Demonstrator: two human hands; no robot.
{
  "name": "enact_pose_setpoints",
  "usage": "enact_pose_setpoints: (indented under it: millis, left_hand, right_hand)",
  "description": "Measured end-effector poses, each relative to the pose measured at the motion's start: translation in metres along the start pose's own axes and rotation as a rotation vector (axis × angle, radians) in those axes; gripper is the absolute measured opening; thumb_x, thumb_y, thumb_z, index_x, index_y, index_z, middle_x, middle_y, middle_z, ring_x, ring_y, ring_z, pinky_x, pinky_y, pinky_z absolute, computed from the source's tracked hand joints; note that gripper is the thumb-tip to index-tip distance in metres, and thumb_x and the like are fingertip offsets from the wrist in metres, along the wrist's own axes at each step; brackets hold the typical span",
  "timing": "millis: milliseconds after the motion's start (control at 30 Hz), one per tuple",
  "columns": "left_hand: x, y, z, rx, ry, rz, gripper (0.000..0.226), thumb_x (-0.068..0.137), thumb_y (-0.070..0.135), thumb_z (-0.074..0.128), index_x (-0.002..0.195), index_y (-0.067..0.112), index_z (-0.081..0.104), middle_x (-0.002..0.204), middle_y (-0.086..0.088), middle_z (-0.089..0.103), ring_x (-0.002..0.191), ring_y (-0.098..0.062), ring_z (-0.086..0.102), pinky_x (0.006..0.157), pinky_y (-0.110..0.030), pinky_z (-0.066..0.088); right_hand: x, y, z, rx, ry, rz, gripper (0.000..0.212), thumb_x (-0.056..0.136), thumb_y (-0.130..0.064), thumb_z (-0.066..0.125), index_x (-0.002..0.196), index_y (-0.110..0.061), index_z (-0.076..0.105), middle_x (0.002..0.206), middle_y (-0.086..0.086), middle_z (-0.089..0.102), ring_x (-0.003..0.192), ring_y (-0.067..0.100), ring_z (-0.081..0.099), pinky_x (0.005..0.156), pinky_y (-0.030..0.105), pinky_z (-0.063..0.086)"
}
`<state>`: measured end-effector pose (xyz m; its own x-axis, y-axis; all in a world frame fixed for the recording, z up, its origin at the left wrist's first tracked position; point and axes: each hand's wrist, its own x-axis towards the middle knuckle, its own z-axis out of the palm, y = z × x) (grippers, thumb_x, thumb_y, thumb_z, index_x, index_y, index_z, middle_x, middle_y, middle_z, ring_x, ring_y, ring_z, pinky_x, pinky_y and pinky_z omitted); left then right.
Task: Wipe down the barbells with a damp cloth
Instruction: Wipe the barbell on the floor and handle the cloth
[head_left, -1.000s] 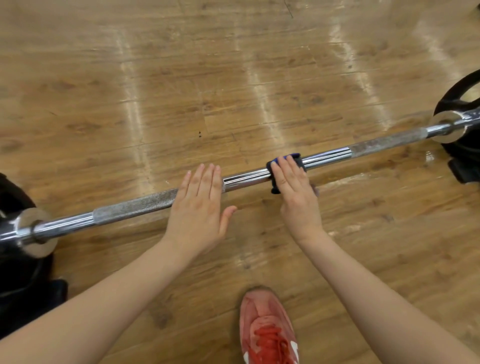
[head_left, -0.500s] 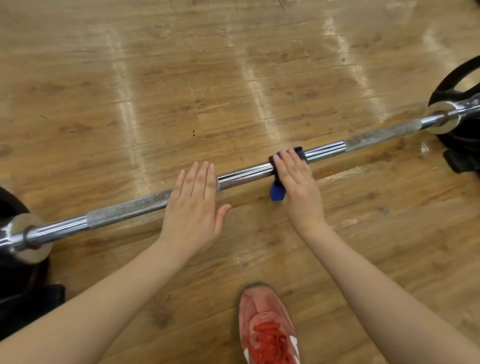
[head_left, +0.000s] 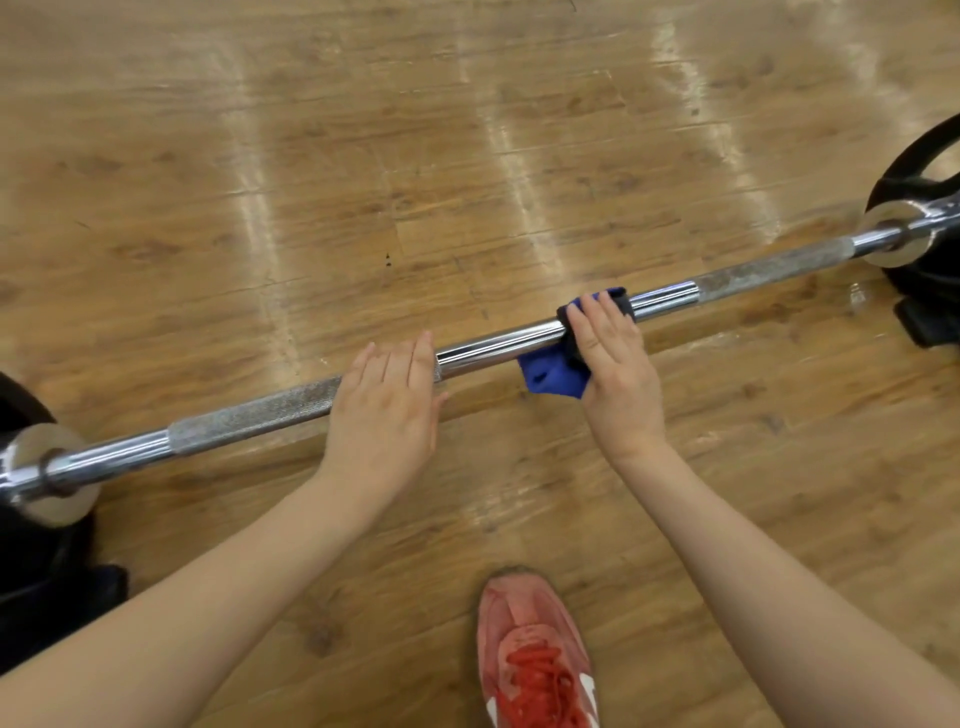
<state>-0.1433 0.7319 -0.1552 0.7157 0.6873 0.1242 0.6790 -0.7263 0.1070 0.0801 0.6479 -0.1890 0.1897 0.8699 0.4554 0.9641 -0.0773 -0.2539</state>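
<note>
A chrome barbell (head_left: 493, 345) lies across the wooden floor, running from lower left to upper right, with knurled grey sections on either side of a smooth middle. My left hand (head_left: 384, 405) rests flat on the bar at the end of the left knurled section, fingers straight and together. My right hand (head_left: 618, 379) presses a blue cloth (head_left: 550, 374) onto the smooth part of the bar with straight fingers. The cloth wraps over the bar, and a bunched corner sticks out below it beside my palm. My right thumb is hidden.
Black weight plates sit on both ends of the bar, one at the left edge (head_left: 31, 545) and one at the right edge (head_left: 914, 171). My red shoe (head_left: 535, 660) stands on the floor just in front of the bar, between my arms.
My right hand has shifted slightly right along the bar with the cloth, and more of the blue cloth now hangs out on the near side. My left hand stays flat on the bar.
</note>
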Motion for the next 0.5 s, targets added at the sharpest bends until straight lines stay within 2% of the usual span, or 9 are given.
enact_pose_setpoints:
  millis: [67, 100, 133, 167, 233, 267, 367, 433, 500]
  left_hand:
    - [0.008, -0.004, -0.003, -0.025, 0.015, 0.013, 0.024, 0.079, 0.015, 0.059, 0.095, -0.003, 0.064, 0.074, -0.015, 0.062, 0.066, -0.033, 0.061, 0.062, -0.035, 0.045]
    - [0.012, -0.004, -0.009, -0.066, -0.015, 0.002, 0.016, 0.072, 0.007, 0.07, 0.084, 0.0, 0.063, 0.067, -0.014, 0.06, 0.06, -0.033, 0.06, 0.052, -0.032, 0.044]
    - [0.016, -0.004, -0.014, -0.108, -0.079, -0.021, 0.019, 0.067, 0.002, 0.076, 0.078, 0.002, 0.062, 0.066, -0.014, 0.06, 0.06, -0.034, 0.06, 0.049, -0.031, 0.043]
    - [0.019, -0.003, -0.019, -0.146, -0.156, -0.06, 0.018, 0.069, 0.0, 0.076, 0.078, 0.004, 0.061, 0.07, -0.015, 0.062, 0.067, -0.035, 0.061, 0.052, -0.032, 0.042]
    - [0.028, -0.007, -0.027, -0.209, -0.28, -0.128, 0.003, 0.087, 0.009, 0.063, 0.088, 0.007, 0.06, 0.087, -0.015, 0.064, 0.086, -0.036, 0.06, 0.064, -0.034, 0.039]
    - [0.034, -0.012, -0.027, -0.26, -0.32, -0.14, 0.006, 0.092, 0.014, 0.057, 0.09, 0.009, 0.06, 0.09, -0.014, 0.064, 0.09, -0.035, 0.058, 0.067, -0.036, 0.038]
    - [0.053, -0.031, -0.031, -0.524, -0.57, -0.146, 0.016, 0.097, 0.017, 0.05, 0.091, 0.009, 0.063, 0.08, -0.008, 0.06, 0.079, -0.029, 0.054, 0.07, -0.035, 0.041]
    - [0.053, -0.035, -0.028, -0.568, -0.594, -0.126, 0.018, 0.098, 0.017, 0.05, 0.096, 0.009, 0.065, 0.082, -0.008, 0.063, 0.08, -0.028, 0.056, 0.073, -0.034, 0.043]
    - [0.043, -0.031, -0.023, -0.486, -0.515, -0.084, 0.022, 0.098, 0.02, 0.048, 0.109, 0.008, 0.064, 0.098, -0.012, 0.068, 0.094, -0.033, 0.059, 0.079, -0.039, 0.046]
  right_hand:
    - [-0.001, 0.001, -0.004, -0.019, 0.021, 0.047, 0.042, 0.087, 0.003, 0.036, 0.125, 0.008, 0.055, 0.129, 0.025, 0.055, 0.126, 0.03, 0.039, 0.109, 0.037, 0.024]
    - [-0.001, -0.001, -0.004, -0.028, 0.029, 0.066, 0.045, 0.084, 0.004, 0.035, 0.124, 0.008, 0.056, 0.128, 0.025, 0.055, 0.125, 0.03, 0.038, 0.109, 0.036, 0.023]
    - [0.0, -0.004, -0.003, -0.03, 0.034, 0.083, 0.049, 0.08, 0.006, 0.033, 0.123, 0.008, 0.056, 0.127, 0.025, 0.056, 0.125, 0.029, 0.038, 0.108, 0.037, 0.024]
    - [0.001, -0.007, -0.002, -0.024, 0.039, 0.102, 0.053, 0.076, 0.008, 0.031, 0.123, 0.008, 0.057, 0.127, 0.025, 0.056, 0.125, 0.029, 0.039, 0.108, 0.037, 0.025]
    - [0.004, -0.013, -0.001, -0.01, 0.045, 0.117, 0.057, 0.073, 0.009, 0.029, 0.122, 0.008, 0.058, 0.126, 0.025, 0.057, 0.124, 0.031, 0.042, 0.109, 0.036, 0.024]
    - [0.004, -0.017, -0.001, -0.013, 0.047, 0.112, 0.056, 0.073, 0.01, 0.029, 0.121, 0.008, 0.058, 0.126, 0.025, 0.057, 0.123, 0.032, 0.044, 0.109, 0.036, 0.024]
    - [0.003, -0.043, 0.004, -0.01, 0.051, 0.062, 0.05, 0.077, 0.01, 0.033, 0.12, 0.008, 0.059, 0.125, 0.024, 0.058, 0.12, 0.036, 0.05, 0.11, 0.037, 0.025]
    - [0.005, -0.07, 0.011, 0.058, 0.028, -0.026, 0.048, 0.078, 0.009, 0.036, 0.119, 0.008, 0.059, 0.125, 0.025, 0.058, 0.122, 0.035, 0.047, 0.111, 0.036, 0.021]
    - [0.005, -0.092, 0.018, 0.123, -0.04, -0.152, 0.043, 0.083, 0.006, 0.038, 0.121, 0.008, 0.058, 0.127, 0.025, 0.057, 0.125, 0.033, 0.043, 0.112, 0.037, 0.019]
